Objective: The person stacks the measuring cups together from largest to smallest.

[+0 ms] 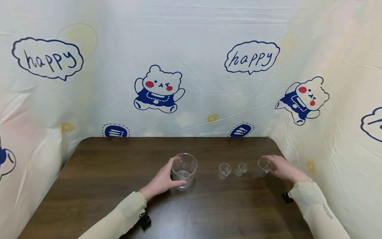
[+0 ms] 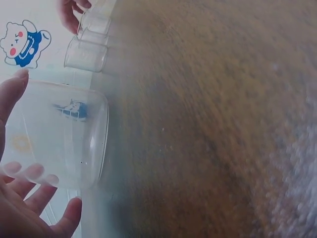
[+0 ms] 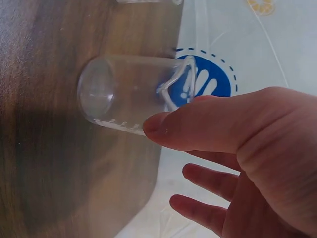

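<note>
A large clear beaker (image 1: pixel 184 170) stands on the dark wooden table (image 1: pixel 104 172). My left hand (image 1: pixel 176 174) grips it from the left, thumb in front and fingers behind; in the left wrist view the hand (image 2: pixel 29 144) wraps the beaker (image 2: pixel 64 129). To its right stand three small clear beakers in a row (image 1: pixel 224 171) (image 1: pixel 241 169) (image 1: pixel 263 167). My right hand (image 1: pixel 269 165) holds the rightmost one, which leans slightly. In the right wrist view the thumb (image 3: pixel 208 124) presses that small beaker (image 3: pixel 124 91), and the other fingers (image 3: pixel 208 186) lie spread below it.
A printed cloth backdrop (image 1: pixel 191 83) with bears and "happy" bubbles walls the table at the back and on both sides. Black wrist straps (image 1: pixel 144 219) (image 1: pixel 287 198) show at both sleeves. Bare table lies to the left and in front.
</note>
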`<action>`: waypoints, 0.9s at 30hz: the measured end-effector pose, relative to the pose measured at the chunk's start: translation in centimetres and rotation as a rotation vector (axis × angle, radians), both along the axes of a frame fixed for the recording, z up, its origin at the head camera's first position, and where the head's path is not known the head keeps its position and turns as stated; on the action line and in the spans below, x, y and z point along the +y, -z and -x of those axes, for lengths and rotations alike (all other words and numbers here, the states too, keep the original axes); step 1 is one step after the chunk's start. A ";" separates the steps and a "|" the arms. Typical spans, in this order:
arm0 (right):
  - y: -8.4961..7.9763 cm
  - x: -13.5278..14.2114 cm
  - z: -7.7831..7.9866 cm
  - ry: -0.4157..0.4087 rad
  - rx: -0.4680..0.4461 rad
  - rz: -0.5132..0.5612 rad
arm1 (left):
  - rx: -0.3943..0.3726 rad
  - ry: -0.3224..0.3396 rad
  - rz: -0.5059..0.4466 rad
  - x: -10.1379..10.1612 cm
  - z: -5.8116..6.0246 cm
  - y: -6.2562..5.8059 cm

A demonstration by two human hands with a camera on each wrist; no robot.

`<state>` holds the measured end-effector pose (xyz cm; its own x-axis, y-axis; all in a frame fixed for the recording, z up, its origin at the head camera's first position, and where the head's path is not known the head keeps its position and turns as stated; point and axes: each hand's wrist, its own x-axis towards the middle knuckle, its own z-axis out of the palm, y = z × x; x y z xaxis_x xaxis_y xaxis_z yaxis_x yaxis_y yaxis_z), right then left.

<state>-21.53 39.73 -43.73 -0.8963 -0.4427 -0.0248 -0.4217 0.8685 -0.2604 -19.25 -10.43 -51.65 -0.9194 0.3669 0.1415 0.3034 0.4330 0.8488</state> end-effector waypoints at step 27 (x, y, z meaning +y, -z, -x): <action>-0.5 0.1 0.9 -0.022 -0.199 0.018 | -0.033 0.011 -0.010 -0.1 0.2 0.3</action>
